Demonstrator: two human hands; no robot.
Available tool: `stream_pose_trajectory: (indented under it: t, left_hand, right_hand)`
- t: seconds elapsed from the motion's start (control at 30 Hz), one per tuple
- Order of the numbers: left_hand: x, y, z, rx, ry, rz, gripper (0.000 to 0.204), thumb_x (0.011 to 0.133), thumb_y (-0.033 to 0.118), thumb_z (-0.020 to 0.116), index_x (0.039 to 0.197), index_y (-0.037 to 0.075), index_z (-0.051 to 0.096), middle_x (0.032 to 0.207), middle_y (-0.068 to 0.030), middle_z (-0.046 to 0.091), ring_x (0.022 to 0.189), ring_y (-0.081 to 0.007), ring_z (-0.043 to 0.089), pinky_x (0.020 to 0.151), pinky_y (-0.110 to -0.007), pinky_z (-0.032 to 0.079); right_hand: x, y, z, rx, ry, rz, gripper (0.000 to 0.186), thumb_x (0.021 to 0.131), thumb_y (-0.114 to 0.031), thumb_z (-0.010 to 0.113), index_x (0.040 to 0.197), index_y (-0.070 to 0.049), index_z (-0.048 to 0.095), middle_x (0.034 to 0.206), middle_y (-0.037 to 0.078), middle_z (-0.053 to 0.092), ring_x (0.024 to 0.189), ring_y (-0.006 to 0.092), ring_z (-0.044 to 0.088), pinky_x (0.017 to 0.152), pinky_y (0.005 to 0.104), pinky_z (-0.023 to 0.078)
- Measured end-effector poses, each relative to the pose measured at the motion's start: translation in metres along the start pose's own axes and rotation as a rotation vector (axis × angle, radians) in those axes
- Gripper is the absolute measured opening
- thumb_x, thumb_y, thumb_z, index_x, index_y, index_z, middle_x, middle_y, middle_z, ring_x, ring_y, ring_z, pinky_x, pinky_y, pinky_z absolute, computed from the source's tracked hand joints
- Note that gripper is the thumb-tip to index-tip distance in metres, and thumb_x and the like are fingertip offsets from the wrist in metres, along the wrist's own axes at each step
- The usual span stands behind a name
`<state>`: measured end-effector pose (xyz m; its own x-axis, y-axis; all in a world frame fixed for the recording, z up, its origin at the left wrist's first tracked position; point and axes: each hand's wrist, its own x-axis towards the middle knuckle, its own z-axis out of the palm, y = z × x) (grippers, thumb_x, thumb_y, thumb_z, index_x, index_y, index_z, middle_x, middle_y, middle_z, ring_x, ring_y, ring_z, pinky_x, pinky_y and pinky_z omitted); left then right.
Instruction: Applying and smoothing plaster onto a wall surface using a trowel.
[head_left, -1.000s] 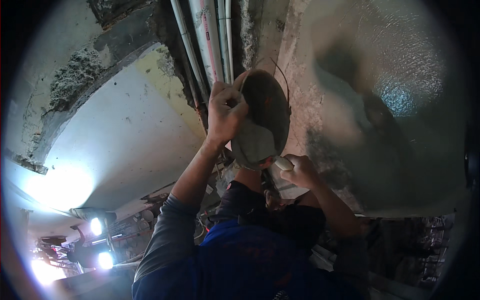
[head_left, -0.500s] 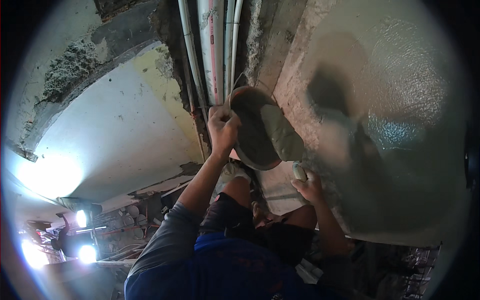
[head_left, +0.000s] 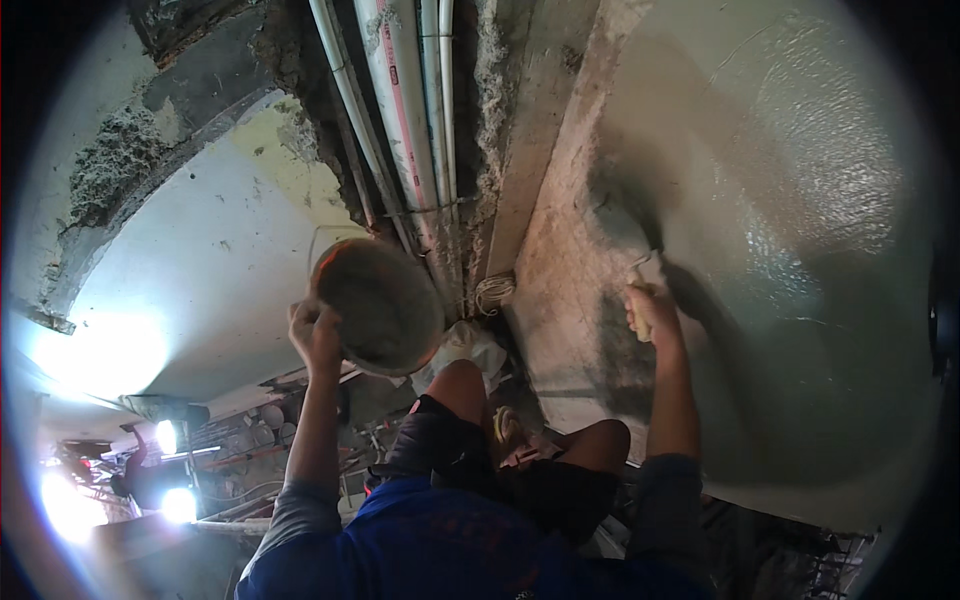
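Observation:
My left hand (head_left: 318,338) grips the rim of a round bucket (head_left: 385,312). The bucket tilts so that its mouth faces me, with grey mortar coating its inside. Closed around the pale handle of a trowel (head_left: 642,312) is my right hand (head_left: 660,318). The trowel's grey blade lies at the wall, on the border between rough bare surface and smooth wet plaster (head_left: 800,370); whether it presses flat cannot be made out.
White pipes (head_left: 400,110) run up the corner between the walls. A coiled cord (head_left: 493,292) and a whitish sack (head_left: 470,348) are below them. Bright lamps (head_left: 178,505) glow at the lower left, near another person and clutter.
The bucket has moved left and down with my left hand, away from the trowel. My right hand has raised the trowel, which carried a slab of mortar, up and right to the wall.

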<state>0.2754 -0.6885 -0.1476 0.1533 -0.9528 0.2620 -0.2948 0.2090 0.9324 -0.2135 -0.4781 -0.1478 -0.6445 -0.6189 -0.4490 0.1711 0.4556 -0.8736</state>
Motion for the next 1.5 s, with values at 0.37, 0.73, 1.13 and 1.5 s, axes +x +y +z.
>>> stream_pose_trajectory:
  t: [0.37, 0.73, 1.13, 1.5]
  left_hand:
    - [0.007, -0.054, -0.121, 0.294, 0.236, -0.1, 0.008, 0.065, 0.003, 0.059, 0.058, 0.003, 0.055, 0.078, -0.0061, 0.049, 0.076, -0.0177, 0.048, 0.072, -0.031, 0.041]
    - [0.011, -0.067, -0.153, -0.072, 0.326, -0.294, 0.019, 0.078, -0.004, 0.055, 0.065, 0.009, 0.049, 0.063, 0.0014, 0.049, 0.054, -0.0047, 0.041, 0.054, -0.02, 0.034]
    - [0.005, -0.064, -0.117, -0.043, 0.152, -0.32, 0.013, 0.074, -0.006, 0.055, 0.068, 0.006, 0.053, 0.065, 0.0012, 0.05, 0.058, -0.006, 0.044, 0.056, -0.022, 0.035]
    - [0.005, -0.062, -0.123, -0.006, 0.125, -0.235, 0.016, 0.074, -0.005, 0.056, 0.065, 0.007, 0.052, 0.063, 0.0017, 0.05, 0.055, -0.0056, 0.044, 0.054, -0.021, 0.035]
  right_hand:
    - [0.05, 0.054, 0.045, -0.293, -0.047, -0.117, 0.02, 0.087, -0.019, 0.064, 0.083, -0.002, 0.055, 0.061, 0.005, 0.054, 0.043, 0.014, 0.051, 0.038, 0.0314, 0.04]
    - [0.069, -0.109, 0.049, 0.033, -0.06, -0.226, 0.03, 0.086, -0.033, 0.067, 0.096, -0.006, 0.06, 0.067, 0.004, 0.058, 0.049, 0.0137, 0.055, 0.041, 0.0302, 0.042]
    - [0.095, 0.128, 0.005, -0.453, 0.091, -0.184, 0.039, 0.084, -0.024, 0.066, 0.114, 0.0, 0.059, 0.077, 0.01, 0.063, 0.051, 0.0161, 0.06, 0.046, 0.0316, 0.047]
    - [-0.01, 0.11, -0.006, -0.168, 0.238, -0.386, 0.04, 0.087, -0.021, 0.066, 0.119, 0.0, 0.056, 0.073, 0.003, 0.059, 0.047, 0.0099, 0.049, 0.044, 0.0271, 0.044]
